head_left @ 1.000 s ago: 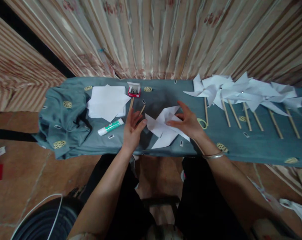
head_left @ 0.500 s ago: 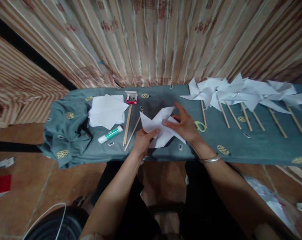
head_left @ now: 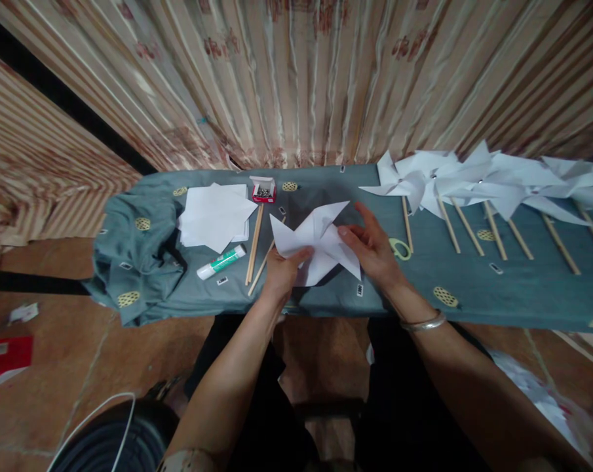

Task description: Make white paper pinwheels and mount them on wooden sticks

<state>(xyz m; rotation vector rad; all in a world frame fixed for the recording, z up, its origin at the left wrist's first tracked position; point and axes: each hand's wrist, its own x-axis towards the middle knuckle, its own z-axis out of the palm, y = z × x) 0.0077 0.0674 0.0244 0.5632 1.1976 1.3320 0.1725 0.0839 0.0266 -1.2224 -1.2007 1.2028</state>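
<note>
A white paper pinwheel (head_left: 310,246) with folded-in blades is held just above the cloth-covered table. My left hand (head_left: 282,269) grips its lower left part, the thumb lying on top of the paper and the other fingers hidden beneath. My right hand (head_left: 375,252) is at the pinwheel's right side, thumb tip at the edge of a blade, index finger stretched away; whether the thumb touches the paper is hard to see. Thin wooden sticks (head_left: 255,246) lie left of my left hand. A glue stick (head_left: 221,262) rests further left.
Behind the glue stick lies a stack of white paper (head_left: 215,213). A small red box (head_left: 263,190) of metal pins stands open at the back. Light green scissors handles (head_left: 399,249) lie right of my right hand. Several finished pinwheels on sticks (head_left: 473,180) cover the right back.
My right thumb has moved off the pinwheel's middle to its right edge, and the fingers have spread. My left hand keeps its hold. The view has shifted slightly.
</note>
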